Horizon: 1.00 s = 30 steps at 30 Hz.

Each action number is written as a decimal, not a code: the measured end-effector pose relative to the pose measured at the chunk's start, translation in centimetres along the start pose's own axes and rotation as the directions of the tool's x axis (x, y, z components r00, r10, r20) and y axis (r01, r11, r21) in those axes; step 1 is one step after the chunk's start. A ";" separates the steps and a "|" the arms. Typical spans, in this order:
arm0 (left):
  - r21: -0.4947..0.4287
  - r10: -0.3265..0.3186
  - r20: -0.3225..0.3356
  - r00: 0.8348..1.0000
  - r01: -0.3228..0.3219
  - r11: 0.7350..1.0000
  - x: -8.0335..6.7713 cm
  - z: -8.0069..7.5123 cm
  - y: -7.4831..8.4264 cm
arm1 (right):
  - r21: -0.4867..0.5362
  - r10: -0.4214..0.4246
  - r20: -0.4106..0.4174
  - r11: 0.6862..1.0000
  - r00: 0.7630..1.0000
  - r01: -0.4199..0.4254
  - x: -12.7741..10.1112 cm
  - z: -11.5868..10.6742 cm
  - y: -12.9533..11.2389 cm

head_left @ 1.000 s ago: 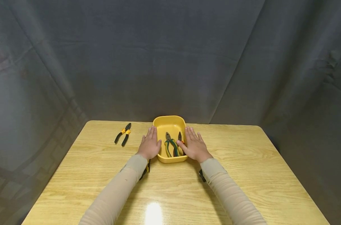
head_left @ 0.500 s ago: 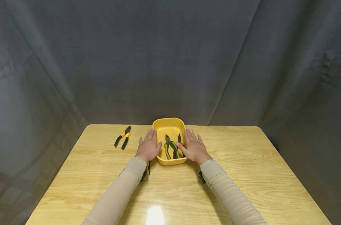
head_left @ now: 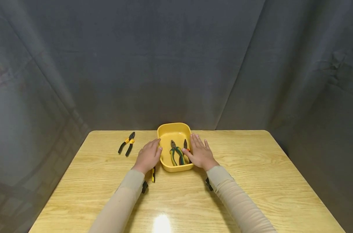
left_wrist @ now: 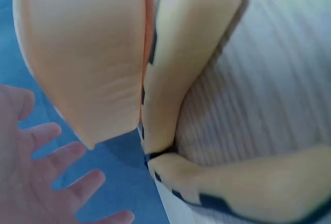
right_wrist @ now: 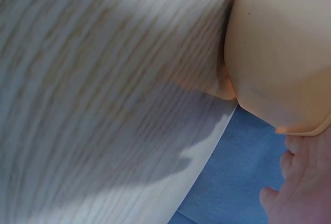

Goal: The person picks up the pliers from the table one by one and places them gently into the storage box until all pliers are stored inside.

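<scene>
Yellow tray at the table's far middle, holding two pliers. Right hand, fingers straight, lies against the tray's right wall. Left hand, fingers relaxed and holding nothing, sits just left of the tray. Only the head view shows third pliers well left of the tray; left wrist view shows spread fingers beside the tray.

A yellow, round-cornered plastic tray sits upright at the table's far middle, holding green-handled pliers and orange-handled pliers lying side by side.
</scene>
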<state>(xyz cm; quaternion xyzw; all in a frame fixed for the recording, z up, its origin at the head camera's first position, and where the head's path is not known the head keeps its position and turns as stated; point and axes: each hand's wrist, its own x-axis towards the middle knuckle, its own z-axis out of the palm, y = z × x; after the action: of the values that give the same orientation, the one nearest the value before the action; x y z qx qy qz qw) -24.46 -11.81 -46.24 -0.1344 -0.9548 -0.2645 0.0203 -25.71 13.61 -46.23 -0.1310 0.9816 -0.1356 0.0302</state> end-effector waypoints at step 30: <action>-0.183 -0.205 -0.027 0.978 0.196 0.963 -3.6 0.0 -3.8 | 0.012 0.000 -0.022 1.000 1.000 0.000 0.4 0.4 -0.5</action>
<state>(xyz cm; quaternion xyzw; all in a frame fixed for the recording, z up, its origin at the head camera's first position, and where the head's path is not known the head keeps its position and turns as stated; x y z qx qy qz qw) -21.97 -15.86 -48.52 -0.0323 -0.9350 -0.3532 0.0029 -25.89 12.91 -46.48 -0.1291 0.9811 -0.1429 0.0200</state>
